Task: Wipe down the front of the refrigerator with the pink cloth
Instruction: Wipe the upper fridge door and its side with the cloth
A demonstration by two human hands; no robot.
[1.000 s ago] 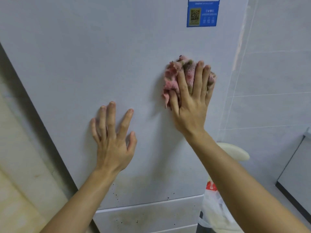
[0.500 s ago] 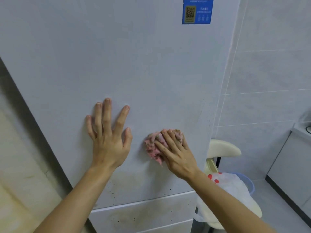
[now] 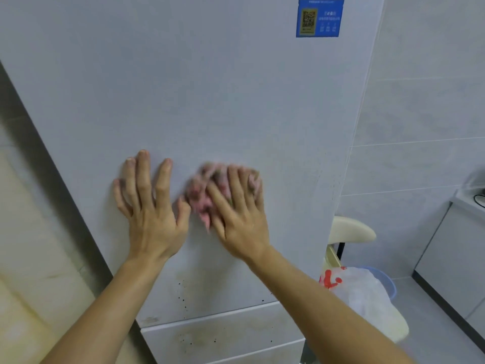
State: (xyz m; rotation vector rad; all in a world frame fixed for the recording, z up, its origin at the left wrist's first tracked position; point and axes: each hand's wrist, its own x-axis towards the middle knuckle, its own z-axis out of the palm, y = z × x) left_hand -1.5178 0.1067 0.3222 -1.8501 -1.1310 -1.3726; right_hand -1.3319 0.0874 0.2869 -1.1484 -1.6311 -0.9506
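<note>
The white refrigerator door (image 3: 210, 88) fills most of the view. Flat against it, a little below its middle, my right hand (image 3: 240, 214) presses the bunched pink cloth (image 3: 200, 198) with straight fingers; hand and cloth are blurred by motion. My left hand (image 3: 149, 206) rests open on the door just left of the cloth, fingers spread and pointing up, its thumb almost touching the cloth. Brownish stains and dark specks (image 3: 183, 298) mark the door's lower edge and the drawer front (image 3: 236, 334) beneath it.
A blue sticker with a QR code (image 3: 319, 18) sits high on the door. To the right of the fridge stand a cream chair (image 3: 351, 229), a white plastic bag (image 3: 367, 298) in a blue bin (image 3: 388, 282) and a white cabinet (image 3: 456, 245) against the tiled wall.
My right hand swept the cloth from high on the right of the door down towards my left hand, then back up a little. My left hand stayed flat on the door.
</note>
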